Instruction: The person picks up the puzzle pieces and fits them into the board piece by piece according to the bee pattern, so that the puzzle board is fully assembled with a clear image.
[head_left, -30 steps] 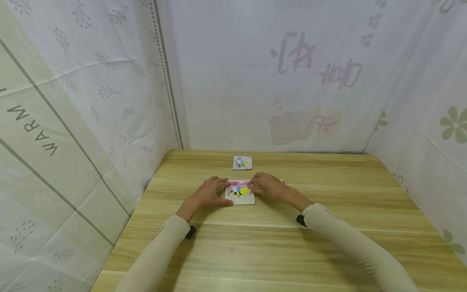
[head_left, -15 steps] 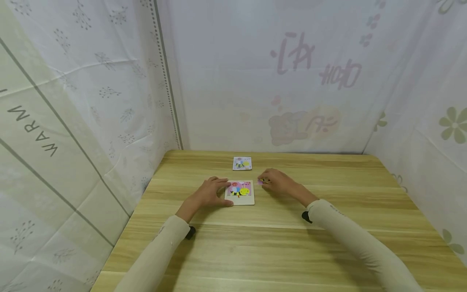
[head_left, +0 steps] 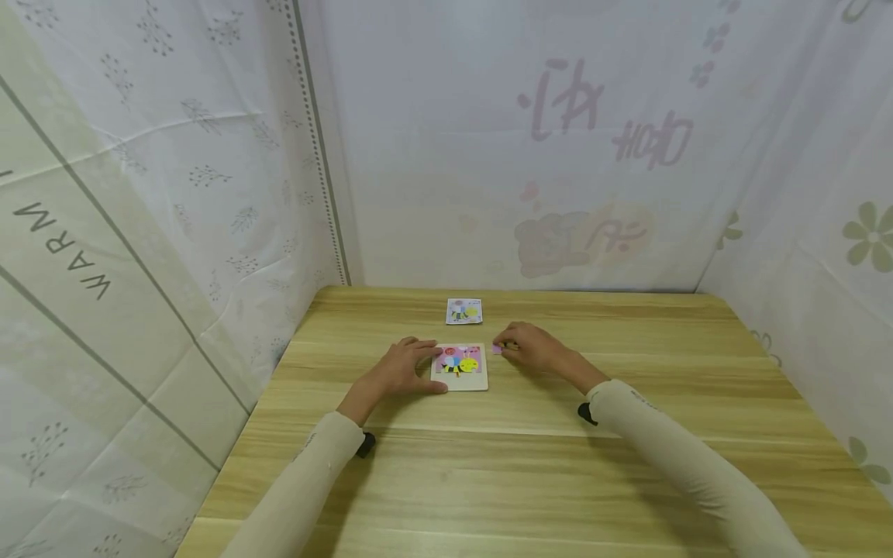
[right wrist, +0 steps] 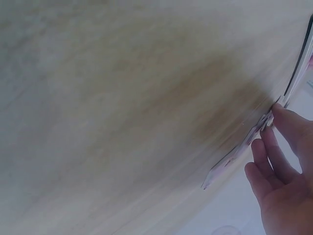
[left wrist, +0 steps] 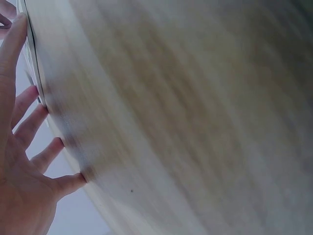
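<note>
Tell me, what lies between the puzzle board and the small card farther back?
Only bare table between board and card, seen in the head view.

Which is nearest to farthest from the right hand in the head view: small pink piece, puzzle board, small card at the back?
1. Small pink piece: at the fingertips of the right hand, on its left.
2. Puzzle board: farther left, under the left hand's fingers.
3. Small card: beyond the board, near the table's back edge.
</note>
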Demonstrator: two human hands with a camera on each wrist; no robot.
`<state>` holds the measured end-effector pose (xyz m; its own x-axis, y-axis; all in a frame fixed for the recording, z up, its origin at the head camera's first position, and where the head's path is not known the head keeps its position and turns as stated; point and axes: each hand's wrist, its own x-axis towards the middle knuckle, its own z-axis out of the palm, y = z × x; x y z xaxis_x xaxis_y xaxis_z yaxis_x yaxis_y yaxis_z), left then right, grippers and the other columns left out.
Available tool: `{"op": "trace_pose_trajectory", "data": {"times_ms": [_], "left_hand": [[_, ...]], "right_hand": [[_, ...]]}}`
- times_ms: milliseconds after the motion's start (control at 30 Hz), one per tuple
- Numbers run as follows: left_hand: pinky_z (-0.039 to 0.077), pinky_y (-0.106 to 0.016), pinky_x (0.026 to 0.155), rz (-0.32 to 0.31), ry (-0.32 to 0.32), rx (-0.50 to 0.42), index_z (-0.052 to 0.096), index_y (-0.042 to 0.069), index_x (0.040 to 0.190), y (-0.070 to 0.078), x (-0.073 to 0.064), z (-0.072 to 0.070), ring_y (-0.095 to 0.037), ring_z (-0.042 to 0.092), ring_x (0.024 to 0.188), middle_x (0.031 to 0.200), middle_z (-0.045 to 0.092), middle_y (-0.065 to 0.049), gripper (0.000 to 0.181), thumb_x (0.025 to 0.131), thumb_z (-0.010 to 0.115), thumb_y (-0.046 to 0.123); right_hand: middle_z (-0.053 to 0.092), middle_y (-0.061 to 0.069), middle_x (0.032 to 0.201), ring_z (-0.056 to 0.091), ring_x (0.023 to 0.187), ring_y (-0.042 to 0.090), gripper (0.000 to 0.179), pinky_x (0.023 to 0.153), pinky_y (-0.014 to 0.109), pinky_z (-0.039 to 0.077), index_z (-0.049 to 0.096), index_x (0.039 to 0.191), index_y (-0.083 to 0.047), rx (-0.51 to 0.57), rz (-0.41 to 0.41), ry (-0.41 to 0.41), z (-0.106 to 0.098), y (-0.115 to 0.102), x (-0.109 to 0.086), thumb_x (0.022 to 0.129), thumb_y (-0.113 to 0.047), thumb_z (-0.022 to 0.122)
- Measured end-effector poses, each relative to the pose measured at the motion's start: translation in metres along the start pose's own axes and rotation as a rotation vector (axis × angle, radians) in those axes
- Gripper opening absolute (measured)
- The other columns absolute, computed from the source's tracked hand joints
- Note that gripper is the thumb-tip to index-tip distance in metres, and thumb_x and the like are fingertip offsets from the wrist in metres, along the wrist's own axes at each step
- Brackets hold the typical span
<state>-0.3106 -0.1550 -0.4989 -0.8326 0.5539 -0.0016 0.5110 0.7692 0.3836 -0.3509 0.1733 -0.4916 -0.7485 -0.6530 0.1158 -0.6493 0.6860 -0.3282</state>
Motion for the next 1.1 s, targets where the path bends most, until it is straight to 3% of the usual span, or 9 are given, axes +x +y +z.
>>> {"op": "trace_pose_trajectory", "data": {"times_ms": [533, 1100], "left_hand": [[0.024, -0.070, 0.117, 0.005, -0.037, 0.042, 0.052, 0.014, 0.154, 0.002, 0.000, -0.003, -0.042, 0.033, 0.149, 0.162, 0.044, -0.010, 0.085, 0.087, 0.075, 0.062], [0.026, -0.069, 0.117, 0.001, -0.034, 0.012, 0.051, 0.013, 0.154, 0.001, 0.001, -0.004, -0.041, 0.036, 0.148, 0.161, 0.045, -0.009, 0.087, 0.086, 0.077, 0.061]], "right_hand": [[0.072, 0.009, 0.115, 0.066, 0.109, 0.026, 0.024, 0.093, 0.044, 0.055, 0.076, 0.122, -0.005, 0.037, -0.058, 0.018, -0.002, -0.020, 0.002, 0.100, -0.013, 0.071], [0.071, 0.010, 0.117, 0.066, 0.111, 0.025, 0.023, 0.096, 0.043, 0.055, 0.078, 0.120, -0.010, 0.035, -0.076, -0.002, 0.009, -0.042, 0.013, 0.099, -0.019, 0.074]]}}
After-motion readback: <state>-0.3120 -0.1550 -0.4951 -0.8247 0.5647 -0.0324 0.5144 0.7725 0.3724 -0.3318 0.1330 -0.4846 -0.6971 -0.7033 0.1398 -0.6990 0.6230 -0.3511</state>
